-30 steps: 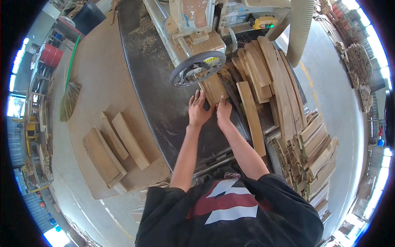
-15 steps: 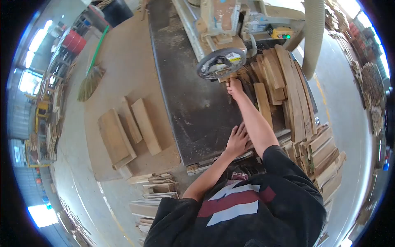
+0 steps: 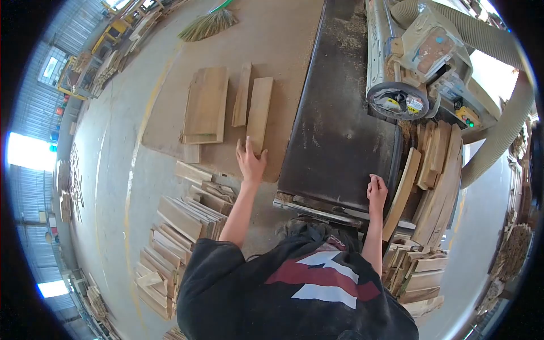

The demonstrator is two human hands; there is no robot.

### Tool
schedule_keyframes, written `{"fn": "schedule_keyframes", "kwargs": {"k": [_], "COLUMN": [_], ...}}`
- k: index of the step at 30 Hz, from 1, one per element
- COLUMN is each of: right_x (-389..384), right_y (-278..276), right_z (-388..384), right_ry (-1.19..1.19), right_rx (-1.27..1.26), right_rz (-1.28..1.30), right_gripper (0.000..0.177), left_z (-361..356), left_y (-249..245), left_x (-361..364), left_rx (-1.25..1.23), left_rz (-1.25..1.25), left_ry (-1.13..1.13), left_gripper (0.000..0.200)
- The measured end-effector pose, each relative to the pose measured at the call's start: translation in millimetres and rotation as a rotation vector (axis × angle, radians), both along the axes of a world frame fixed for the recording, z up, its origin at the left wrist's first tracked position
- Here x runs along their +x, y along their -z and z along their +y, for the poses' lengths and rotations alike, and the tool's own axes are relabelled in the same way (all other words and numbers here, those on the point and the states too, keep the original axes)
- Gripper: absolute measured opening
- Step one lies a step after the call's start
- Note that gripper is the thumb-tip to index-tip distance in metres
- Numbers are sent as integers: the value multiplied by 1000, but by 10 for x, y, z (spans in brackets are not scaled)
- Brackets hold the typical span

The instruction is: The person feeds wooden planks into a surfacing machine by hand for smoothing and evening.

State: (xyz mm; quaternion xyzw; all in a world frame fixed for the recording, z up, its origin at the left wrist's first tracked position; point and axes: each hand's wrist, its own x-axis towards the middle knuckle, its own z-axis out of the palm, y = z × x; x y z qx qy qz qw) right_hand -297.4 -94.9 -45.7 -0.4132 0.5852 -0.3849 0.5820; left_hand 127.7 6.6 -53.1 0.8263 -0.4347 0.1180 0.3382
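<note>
My left hand [image 3: 251, 164] is open, fingers spread, with its fingertips right at the lower end of a narrow wooden board [image 3: 260, 110] on the brown sheet. Beside that board lie a thinner wooden strip [image 3: 242, 96] and a wide plank [image 3: 205, 102]. My right hand [image 3: 377, 191] hovers over the near right part of the dark machine table [image 3: 334, 153], its fingers curled in with nothing visible in them. Just right of it leans a long wooden board [image 3: 403, 190]. Farther up the table is the machine's handwheel [image 3: 398, 101].
Stacks of cut boards lie on the left [image 3: 187, 215] and on the right [image 3: 416, 275] of my body. A ribbed hose [image 3: 498, 130] curves down at the right. A straw broom [image 3: 208, 25] rests on the brown sheet [image 3: 283, 39] at the top.
The view has swung left. My right hand has drawn back from beside the handwheel toward me. My left hand has left the table's near edge and reached over to the narrow board.
</note>
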Motion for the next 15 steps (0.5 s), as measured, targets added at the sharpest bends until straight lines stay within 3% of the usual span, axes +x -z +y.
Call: {"fn": "schedule_keyframes", "kwargs": {"k": [2,3,5,6,8,10,12,14,15], "right_x": [-10,-5,89,140,206,357,501,612,626], "right_y": [188,165,35,-6,-32,-114,-481,-719,-773], "right_z": [6,-8,20,65,192,321,442,623,704], "right_ry": [-34,-102,-137,-185,-206,-417,-523,-623,-657], "right_rx": [-107,-121,-107,-91,-38,-184,-229,-256,-289], "right_rz": [140,221,200,175,126,226,370,513,566], "right_gripper": [27,32,31,31,30,29,34,39,47], "left_z": [-74,-125,-229,-228,-131,-64,-5,121,166], "left_y": [19,3,-97,-162,-344,-653,-639,-398,-339], "left_x": [182,168,104,47,-129,-546,-939,-1207,-1302], "left_rx": [237,237,-138,-122,-420,-485,-563,-299,-271], "left_rz": [139,141,1240,1245,2142,2212,2271,2032,2043], "left_ry": [109,121,202,216,622,598,575,519,529], "left_gripper": [63,63,52,52,50,53,56,59,59]}}
